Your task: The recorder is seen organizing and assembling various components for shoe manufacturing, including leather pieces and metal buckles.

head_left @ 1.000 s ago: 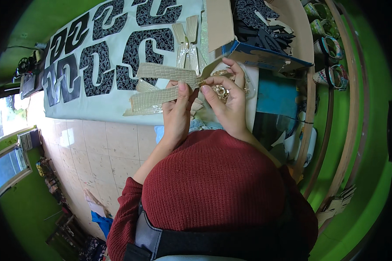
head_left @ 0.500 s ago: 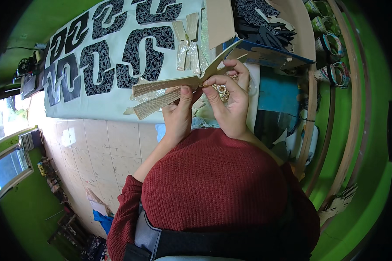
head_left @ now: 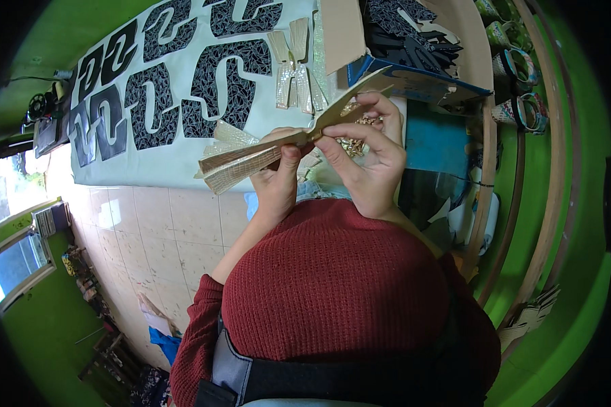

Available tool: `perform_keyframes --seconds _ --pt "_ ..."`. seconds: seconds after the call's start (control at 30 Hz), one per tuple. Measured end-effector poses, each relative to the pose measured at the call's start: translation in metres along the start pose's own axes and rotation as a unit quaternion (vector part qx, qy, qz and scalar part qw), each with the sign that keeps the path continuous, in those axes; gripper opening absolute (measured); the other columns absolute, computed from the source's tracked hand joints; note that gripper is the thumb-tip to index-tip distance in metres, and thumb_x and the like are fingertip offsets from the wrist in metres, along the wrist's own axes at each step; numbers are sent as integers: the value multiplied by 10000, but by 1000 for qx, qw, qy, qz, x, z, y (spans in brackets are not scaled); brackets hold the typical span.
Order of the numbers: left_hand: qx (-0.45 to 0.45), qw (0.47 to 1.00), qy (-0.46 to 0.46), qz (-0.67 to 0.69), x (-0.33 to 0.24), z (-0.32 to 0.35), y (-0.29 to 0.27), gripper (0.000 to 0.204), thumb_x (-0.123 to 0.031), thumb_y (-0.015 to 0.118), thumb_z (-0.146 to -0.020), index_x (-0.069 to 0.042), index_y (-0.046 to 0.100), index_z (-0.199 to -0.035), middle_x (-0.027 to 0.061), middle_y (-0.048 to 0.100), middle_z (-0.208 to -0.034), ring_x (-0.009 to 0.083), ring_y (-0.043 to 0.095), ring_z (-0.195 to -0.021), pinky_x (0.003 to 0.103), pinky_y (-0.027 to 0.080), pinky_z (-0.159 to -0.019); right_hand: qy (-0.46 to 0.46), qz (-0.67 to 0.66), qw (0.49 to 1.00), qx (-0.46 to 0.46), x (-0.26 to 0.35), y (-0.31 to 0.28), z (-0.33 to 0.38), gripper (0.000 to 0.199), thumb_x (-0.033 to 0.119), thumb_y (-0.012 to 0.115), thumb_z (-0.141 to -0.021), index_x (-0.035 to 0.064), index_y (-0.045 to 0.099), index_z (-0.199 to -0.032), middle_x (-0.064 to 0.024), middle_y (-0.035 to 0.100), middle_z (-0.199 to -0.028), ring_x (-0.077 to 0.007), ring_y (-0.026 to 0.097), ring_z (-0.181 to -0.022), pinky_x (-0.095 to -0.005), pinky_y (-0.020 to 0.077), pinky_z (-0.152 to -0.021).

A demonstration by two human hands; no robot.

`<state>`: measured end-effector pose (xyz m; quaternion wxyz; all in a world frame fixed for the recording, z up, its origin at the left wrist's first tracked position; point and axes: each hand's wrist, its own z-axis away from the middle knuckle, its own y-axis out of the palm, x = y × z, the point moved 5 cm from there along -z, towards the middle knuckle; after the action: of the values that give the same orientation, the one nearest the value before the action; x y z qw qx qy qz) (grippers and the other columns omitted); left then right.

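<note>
Both hands hold a beige strap piece (head_left: 234,160) with a crocodile-like texture, just above the table's near edge. Its two strips on the left fan out beside my left hand (head_left: 275,182), whose thumb presses near the narrow middle. My right hand (head_left: 373,159) pinches that middle between thumb and index finger, its other fingers raised behind; the far ends point up and right. What lies inside the pinch is hidden. Behind my right hand is a pile of small gold fittings (head_left: 353,146). A similar X-shaped beige piece (head_left: 292,74) with a gold centre lies farther back.
Black patterned cut-outs (head_left: 204,85) lie in rows on the pale-covered table (head_left: 163,169). Loose beige pieces (head_left: 225,133) lie beyond my left hand. A cardboard box (head_left: 414,83) of black pieces stands at the back right, beside a wooden rack (head_left: 483,169). A dark machine (head_left: 44,112) stands left.
The strap piece has tilted, its left strips moving lower and closer together and its right ends rising slightly. My right hand has shifted a little to the right, still pinching the middle.
</note>
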<state>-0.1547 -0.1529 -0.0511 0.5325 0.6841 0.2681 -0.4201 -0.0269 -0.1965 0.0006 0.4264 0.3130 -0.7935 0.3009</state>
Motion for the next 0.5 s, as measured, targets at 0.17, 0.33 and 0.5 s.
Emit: perform_keyframes --seconds 0.17,0.33,0.5 --pt "20 997 68 4 -8 0 4 190 -68 624 -790 22 560 -944 123 571 -940 152 550 -855 286 471 -768 -60 6 998 -35 6 -4 1 226 114 784 -538 129 678 -736 -60 510 -1006 -202 452 -912 -324 354 -790" --pt "27 982 180 -42 -21 -4 9 155 68 625 -732 11 578 -868 153 610 -880 197 606 -791 266 494 -679 -77 18 996 -35 12 -4 5 224 113 775 -540 141 681 -741 -45 525 -983 -203 430 -936 -322 333 -822" --pt "32 938 303 -165 -36 0 15 134 32 638 -734 2 574 -848 149 626 -818 219 624 -746 283 502 -672 -112 2 993 -28 14 -4 7 205 123 765 -559 160 683 -744 -42 522 -977 -203 408 -949 -314 318 -823"
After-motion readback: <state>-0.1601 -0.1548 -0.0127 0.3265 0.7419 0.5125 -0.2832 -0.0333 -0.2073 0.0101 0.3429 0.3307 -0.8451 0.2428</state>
